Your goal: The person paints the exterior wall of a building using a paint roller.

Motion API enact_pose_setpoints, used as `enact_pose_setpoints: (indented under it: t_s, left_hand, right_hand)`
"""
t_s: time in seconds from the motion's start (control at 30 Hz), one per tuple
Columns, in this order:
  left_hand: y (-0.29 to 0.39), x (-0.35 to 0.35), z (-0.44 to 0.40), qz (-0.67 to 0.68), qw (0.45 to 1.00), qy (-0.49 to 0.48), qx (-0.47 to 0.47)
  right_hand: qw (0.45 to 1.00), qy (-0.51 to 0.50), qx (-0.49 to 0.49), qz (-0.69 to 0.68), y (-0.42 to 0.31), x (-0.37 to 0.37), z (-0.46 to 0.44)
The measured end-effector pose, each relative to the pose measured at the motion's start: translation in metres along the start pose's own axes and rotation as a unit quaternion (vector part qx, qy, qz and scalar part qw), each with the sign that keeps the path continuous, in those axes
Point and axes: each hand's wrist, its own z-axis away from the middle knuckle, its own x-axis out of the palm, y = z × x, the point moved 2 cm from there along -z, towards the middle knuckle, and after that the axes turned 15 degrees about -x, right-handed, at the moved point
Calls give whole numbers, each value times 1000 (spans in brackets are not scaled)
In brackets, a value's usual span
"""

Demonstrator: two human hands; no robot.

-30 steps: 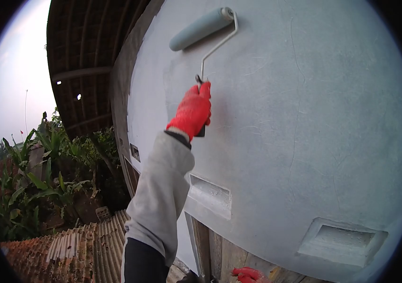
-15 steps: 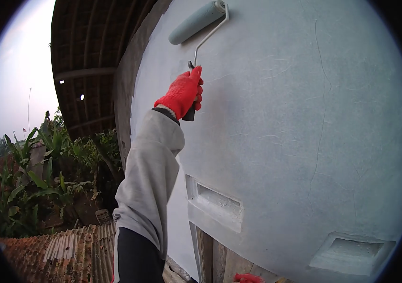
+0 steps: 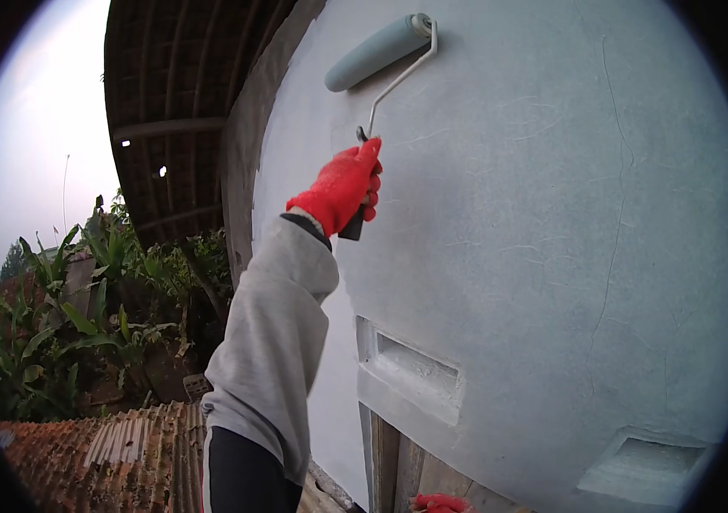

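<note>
My left hand [image 3: 340, 190], in a red glove, is closed around the dark handle of a paint roller [image 3: 378, 53] and holds it up. Its pale blue-grey sleeve lies tilted against the upper part of the whitish wall [image 3: 501, 256], with the bent wire frame on its right side. A grey sleeve [image 3: 274, 299] covers my left arm. At the bottom edge only a bit of my right hand [image 3: 441, 503] shows, also in a red glove. Its fingers are mostly out of view, and whether it holds anything is hidden.
Two recessed openings [image 3: 411, 368] [image 3: 646, 462] sit low in the wall. Beneath the left one are wooden boards [image 3: 415, 466]. Thin cracks run down the wall's right part. At left are a dark roof underside [image 3: 176, 85], plants [image 3: 82, 316] and a rusty corrugated roof [image 3: 116, 445].
The roller and my left hand have moved slightly down the wall. The whole view has shifted, so the wall and its openings appear farther right.
</note>
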Motion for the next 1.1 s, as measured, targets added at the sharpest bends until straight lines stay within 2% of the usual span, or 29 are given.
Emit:
enact_pose_setpoints:
  t_s: [0.07,0.1,0.13,0.17,0.2,0.23,0.27,0.3,0.37,0.4,0.47,0.5,0.53,0.57,0.6,0.67,0.7,0.73,0.77,0.87,0.9,0.97,1.07,1.1]
  left_hand:
    - [-26,-2,7,11,1000,-25,-15]
    - [-42,-4,14,3,999,-26,-27]
    - [-57,-8,21,-8,998,-28,-51]
    - [-69,-14,26,-21,997,-32,-73]
    - [-77,-18,27,-23,995,-23,-95]
    - [-74,-22,24,-24,995,-24,-95]
    - [-66,-26,17,-29,997,-29,-72]
    - [-56,-31,10,-33,998,-33,-48]
    - [-25,-29,-8,-28,999,-13,-13]
    - [-13,-25,-17,-18,1000,-1,-8]
    - [-5,-15,-24,-3,1000,8,-2]
    - [-7,-10,-24,13,1000,-2,-1]
    - [-10,-8,-22,29,1000,-11,-1]
    - [-25,-11,-21,37,999,-37,-7]
    - [-43,-14,-12,26,999,-39,-19]
    - [-75,-22,7,5,997,-35,-61]
    - [-85,-31,13,-3,995,-28,-93]
    - [-87,-41,13,-19,996,-35,-83]
    - [-85,-44,10,-18,996,-33,-83]
    - [-50,-46,-10,54,998,-28,-21]
    - [-39,-46,-19,51,998,-19,-8]
    - [-23,-45,-37,53,998,-7,-34]
    - [-34,-34,-41,60,998,-20,-13]
    - [-45,-28,-37,81,996,-37,-14]
  right_hand:
    - [989,18,94,-113,1,-5,11]
    - [989,17,96,-115,20,-15,23]
    - [981,48,142,-124,51,-30,41]
    - [970,79,186,-132,56,-27,38]
    - [970,81,186,-134,50,-28,38]
    - [989,19,148,1,7,-11,10]
    - [984,-45,108,137,-17,2,-5]
    - [983,-47,109,137,-11,8,-6]
    - [997,49,19,-64,9,12,-5]
    - [997,47,17,-62,30,-1,4]
    - [995,-20,47,85,57,-25,16]
    - [995,-19,46,87,55,-28,17]
    - [975,-84,-36,201,23,-14,-2]
    - [933,-149,-117,307,3,-4,-9]
    - [933,-151,-115,305,0,-3,-5]
    - [910,-159,-7,382,5,-6,7]
    - [911,-157,-5,382,17,-11,14]
    - [970,-100,24,219,34,-18,18]
    - [997,-43,50,49,47,-25,22]
    - [1000,-14,24,0,32,-15,0]
    - [1000,-14,22,3,32,-16,-4]
    - [984,-84,-59,144,30,-17,-11]
    - [909,-186,-167,335,30,-16,-14]
    - [910,-187,-167,332,32,-18,-12]
